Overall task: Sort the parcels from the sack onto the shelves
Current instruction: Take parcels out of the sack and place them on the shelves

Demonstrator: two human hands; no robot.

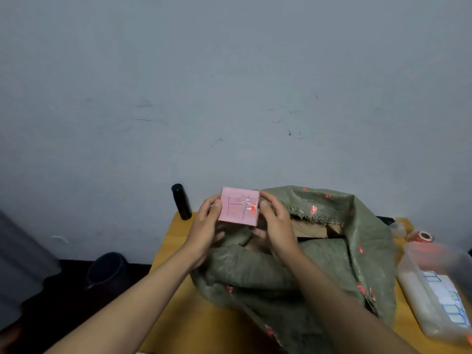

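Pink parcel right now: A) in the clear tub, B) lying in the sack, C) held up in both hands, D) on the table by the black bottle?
C: the left hand and right hand grip the pink parcel by its side edges, above the open sack.

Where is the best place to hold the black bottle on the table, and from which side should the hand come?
Grip the black bottle around the middle of its body, coming from its left side, probably with the left hand. It stands upright and slim at the table edge, so fingers can wrap it. The right side is crowded by the pink parcel and the sack.
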